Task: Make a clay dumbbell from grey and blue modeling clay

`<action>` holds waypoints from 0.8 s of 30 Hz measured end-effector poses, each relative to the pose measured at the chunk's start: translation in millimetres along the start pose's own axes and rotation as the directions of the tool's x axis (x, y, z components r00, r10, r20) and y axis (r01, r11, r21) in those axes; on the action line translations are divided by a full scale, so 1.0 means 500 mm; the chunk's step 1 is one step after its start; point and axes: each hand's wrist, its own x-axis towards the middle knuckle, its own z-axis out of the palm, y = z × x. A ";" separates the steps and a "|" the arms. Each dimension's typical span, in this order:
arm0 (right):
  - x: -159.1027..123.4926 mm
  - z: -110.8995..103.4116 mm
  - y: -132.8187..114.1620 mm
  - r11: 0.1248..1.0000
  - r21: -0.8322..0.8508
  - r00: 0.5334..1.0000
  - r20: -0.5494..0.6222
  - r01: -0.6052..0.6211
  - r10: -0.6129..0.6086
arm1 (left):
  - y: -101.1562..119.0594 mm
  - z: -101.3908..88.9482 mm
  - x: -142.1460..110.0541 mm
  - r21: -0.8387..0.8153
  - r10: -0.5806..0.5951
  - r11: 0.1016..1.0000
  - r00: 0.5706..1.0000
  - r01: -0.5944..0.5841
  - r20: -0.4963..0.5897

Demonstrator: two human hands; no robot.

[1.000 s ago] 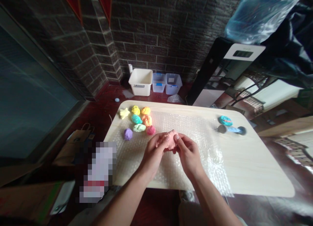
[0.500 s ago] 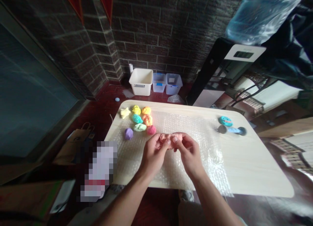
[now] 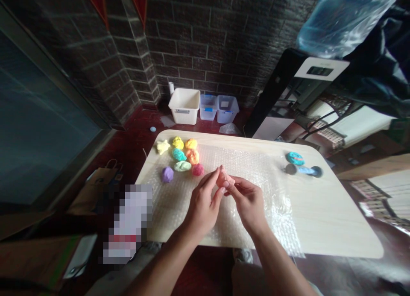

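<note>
A lump of pink modelling clay [image 3: 225,177] is held between both hands above a sheet of bubble wrap [image 3: 250,163]. My left hand [image 3: 205,200] presses it from the left, fingers together and thumb below. From the right, my right hand [image 3: 248,197] pinches the clay between thumb and fingers. Up and to the left lie several clay lumps, among them a crimson one [image 3: 197,170], an orange one [image 3: 192,156], a pale green one [image 3: 182,166], a teal one [image 3: 179,154] and a purple one [image 3: 167,174].
The pale wooden table [image 3: 336,215] also bears a blue dumbbell-shaped item [image 3: 304,171] and a teal disc [image 3: 295,158] at the right. On the floor beyond are a white bin [image 3: 185,110] and two clear bins. A water dispenser [image 3: 272,95] stands at the back right.
The pink clay has gone from a wide, flat-lying piece to a more compact, upright lump with a pointed top. My left fingers have straightened along its side.
</note>
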 end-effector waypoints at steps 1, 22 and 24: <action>0.001 -0.002 -0.004 1.000 0.002 1.000 0.021 -0.004 0.004 | -0.003 -0.001 0.000 -0.036 -0.028 0.999 0.999 0.028 0.017; -0.013 -0.003 -0.001 0.979 -0.154 0.991 0.007 0.134 -0.134 | 0.006 0.009 0.017 -0.480 -0.242 0.838 0.965 0.261 0.104; -0.021 0.001 0.001 0.946 -0.250 0.976 -0.007 0.208 -0.216 | 0.008 0.011 0.016 -0.483 -0.244 0.835 0.964 0.262 0.102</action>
